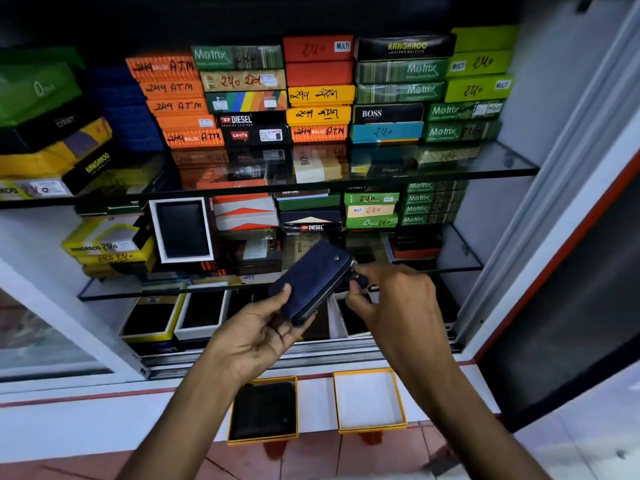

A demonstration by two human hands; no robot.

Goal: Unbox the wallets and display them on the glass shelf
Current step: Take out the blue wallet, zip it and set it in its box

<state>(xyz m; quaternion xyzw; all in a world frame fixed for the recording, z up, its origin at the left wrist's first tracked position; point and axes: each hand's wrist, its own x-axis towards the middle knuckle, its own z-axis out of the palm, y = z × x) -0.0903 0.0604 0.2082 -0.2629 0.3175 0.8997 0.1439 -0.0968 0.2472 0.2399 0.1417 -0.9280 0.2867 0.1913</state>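
Note:
A navy blue zip wallet (313,278) is held in front of the middle glass shelf (114,289). My left hand (263,330) grips its lower end from below, thumb on the flat face. My right hand (391,296) pinches the zip pull at the wallet's upper right corner. Below my arms, on the white ledge, lie two yellow-edged box halves: the left box half (264,410) holds a black wallet, and the right box half (370,400) shows only its white inside.
The upper glass shelf (485,168) carries stacked wallet boxes (311,91) in orange, green, red and yellow. An upright white box (181,230) with a black wallet stands on the middle shelf. Open boxes with wallets (180,315) lie on the bottom level. A sliding door frame (554,202) is on the right.

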